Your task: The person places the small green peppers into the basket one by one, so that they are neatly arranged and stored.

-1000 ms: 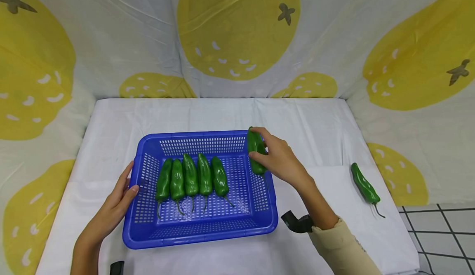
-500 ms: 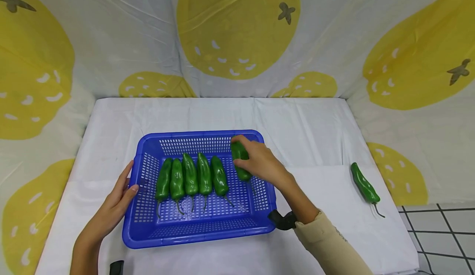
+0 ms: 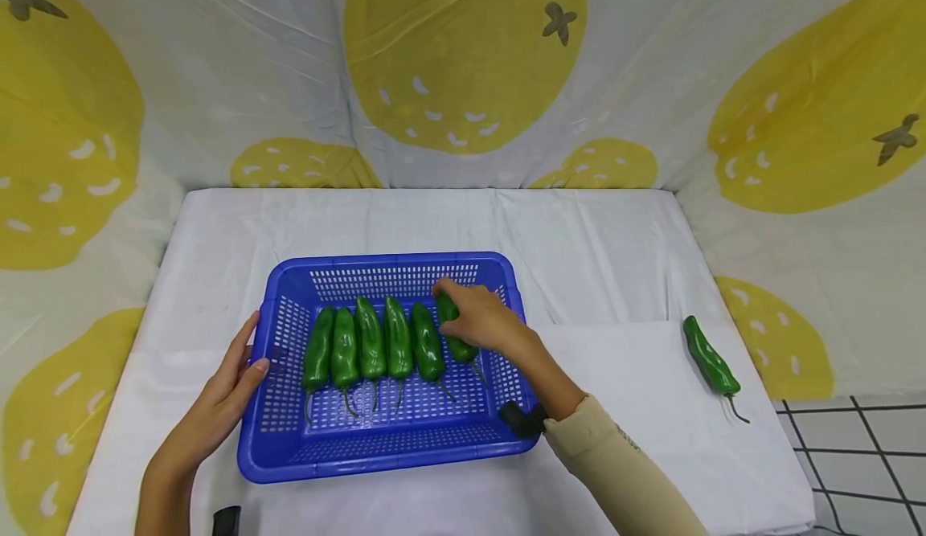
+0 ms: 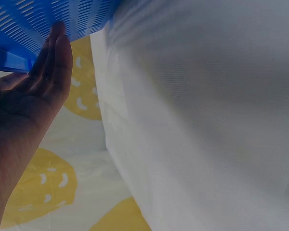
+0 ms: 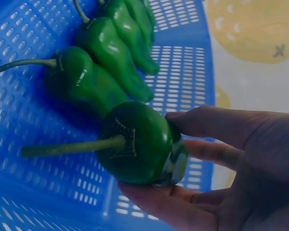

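Left hand (image 3: 220, 399) at 8 o'clock, fingers straight and relaxed, flat against the left wall of the blue perforated plastic basket (image 3: 391, 456) on the white-covered bench (image 3: 600, 247). Five green plastic peppers (image 3: 371, 345) lie side by side inside, stems toward 6. Right hand (image 3: 481, 323), fingers curled grasping a sixth green plastic pepper (image 3: 458, 345), just right of the row. A loose green pepper (image 3: 710, 363) lies on the bench at 3 o'clock.

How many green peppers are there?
7. Five lie in a row in the blue basket, one is in the right hand over the basket, one lies on the white cloth.
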The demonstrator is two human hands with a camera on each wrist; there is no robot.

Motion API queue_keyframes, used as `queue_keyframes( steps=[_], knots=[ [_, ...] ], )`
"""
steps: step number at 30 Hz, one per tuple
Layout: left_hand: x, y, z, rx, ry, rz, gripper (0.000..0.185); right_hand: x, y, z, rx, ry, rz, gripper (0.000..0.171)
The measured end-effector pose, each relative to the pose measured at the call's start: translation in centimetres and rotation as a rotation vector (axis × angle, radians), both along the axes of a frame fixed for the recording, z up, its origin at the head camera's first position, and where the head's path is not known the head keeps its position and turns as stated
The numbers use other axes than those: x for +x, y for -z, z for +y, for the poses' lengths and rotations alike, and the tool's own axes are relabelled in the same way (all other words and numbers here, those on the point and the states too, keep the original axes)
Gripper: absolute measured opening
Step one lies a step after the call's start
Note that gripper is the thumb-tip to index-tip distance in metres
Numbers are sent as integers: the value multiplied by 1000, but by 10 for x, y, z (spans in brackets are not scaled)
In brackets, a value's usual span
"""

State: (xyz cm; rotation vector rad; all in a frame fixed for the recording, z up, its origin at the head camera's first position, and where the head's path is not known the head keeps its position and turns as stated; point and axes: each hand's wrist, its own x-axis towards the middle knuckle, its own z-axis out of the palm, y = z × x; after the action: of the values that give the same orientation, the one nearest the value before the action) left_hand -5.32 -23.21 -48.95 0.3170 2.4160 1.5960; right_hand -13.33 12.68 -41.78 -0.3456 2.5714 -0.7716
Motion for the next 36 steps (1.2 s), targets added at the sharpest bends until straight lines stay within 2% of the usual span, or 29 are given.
queue_keyframes(
  steps=[8, 18, 27, 31, 36],
  knots=[
    [0, 0, 0, 3, -3, 2, 66, -2, 18, -10, 119, -29, 17, 50],
    [0, 0, 0, 14, 0, -4, 67, 3, 26, -16, 144, -49, 17, 46],
    [0, 0, 1, 18, -7, -10, 67, 3, 22, -16, 109, 7, -44, 48],
    [0, -1, 1, 10, -7, -5, 67, 1, 20, -14, 131, 56, -34, 51],
    [1, -1, 1, 8, -4, -5, 66, 0, 14, -9, 155, 76, 7, 58]
  ],
)
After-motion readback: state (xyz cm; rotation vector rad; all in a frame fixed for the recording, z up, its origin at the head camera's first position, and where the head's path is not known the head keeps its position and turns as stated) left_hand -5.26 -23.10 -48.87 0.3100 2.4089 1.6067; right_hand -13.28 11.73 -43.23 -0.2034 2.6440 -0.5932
